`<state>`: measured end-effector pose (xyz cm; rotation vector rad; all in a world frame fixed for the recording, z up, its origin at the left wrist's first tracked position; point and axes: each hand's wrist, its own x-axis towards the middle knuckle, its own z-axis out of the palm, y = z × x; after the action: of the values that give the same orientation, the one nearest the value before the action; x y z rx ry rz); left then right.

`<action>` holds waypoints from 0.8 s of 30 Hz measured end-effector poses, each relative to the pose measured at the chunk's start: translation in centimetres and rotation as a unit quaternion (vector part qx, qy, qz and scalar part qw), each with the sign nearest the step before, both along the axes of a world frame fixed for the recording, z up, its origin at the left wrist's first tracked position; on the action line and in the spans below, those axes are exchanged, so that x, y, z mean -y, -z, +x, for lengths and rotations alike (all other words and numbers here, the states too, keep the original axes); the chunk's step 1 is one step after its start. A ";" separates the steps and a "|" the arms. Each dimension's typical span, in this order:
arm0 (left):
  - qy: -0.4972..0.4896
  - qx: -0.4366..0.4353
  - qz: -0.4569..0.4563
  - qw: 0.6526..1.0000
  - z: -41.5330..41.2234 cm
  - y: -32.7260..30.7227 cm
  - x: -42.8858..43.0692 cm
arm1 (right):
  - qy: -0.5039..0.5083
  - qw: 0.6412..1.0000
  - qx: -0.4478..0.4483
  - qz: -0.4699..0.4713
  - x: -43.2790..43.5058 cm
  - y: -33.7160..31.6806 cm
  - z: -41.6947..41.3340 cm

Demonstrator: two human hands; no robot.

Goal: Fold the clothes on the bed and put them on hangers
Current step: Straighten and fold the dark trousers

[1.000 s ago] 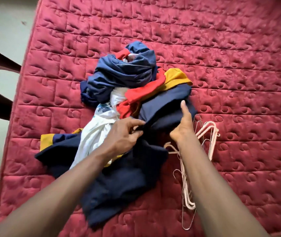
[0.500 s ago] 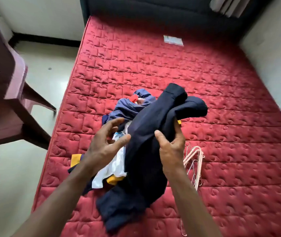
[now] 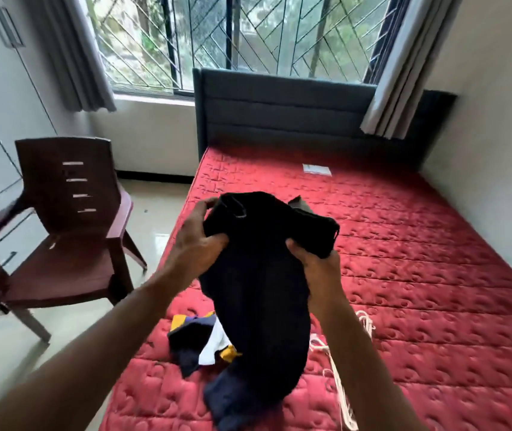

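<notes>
Grips the dark navy garment (image 3: 258, 290) with the left hand (image 3: 200, 244) curled round its top edge and the right hand (image 3: 317, 265) bunching cloth just beside it, fingers closed on fabric. Holds it high now, hanging free below the grip, no longer half-buried in the pile (image 3: 205, 340) as a second ago. Leaves the hangers (image 3: 338, 368) untouched below the right wrist; looks ready for shaking out and folding.
</notes>
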<state>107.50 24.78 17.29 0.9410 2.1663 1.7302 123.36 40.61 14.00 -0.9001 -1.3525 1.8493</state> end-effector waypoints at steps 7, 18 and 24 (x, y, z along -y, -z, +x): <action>-0.061 -0.143 0.071 0.985 -2.6 -6.3 6.0 | -0.060 0.993 0.000 0.105 0.5 -7.8 5.1; -0.122 -0.160 -0.108 0.974 -6.5 -7.4 8.6 | -0.087 0.967 0.057 0.234 6.4 -12.4 5.8; 0.067 0.052 -0.153 0.985 -4.9 -9.3 9.6 | 0.163 0.932 0.141 0.290 14.8 -11.2 -2.0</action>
<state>102.63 15.16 26.60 0.8707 2.1647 1.3076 121.37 25.77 25.19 -1.0100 -1.6760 1.0053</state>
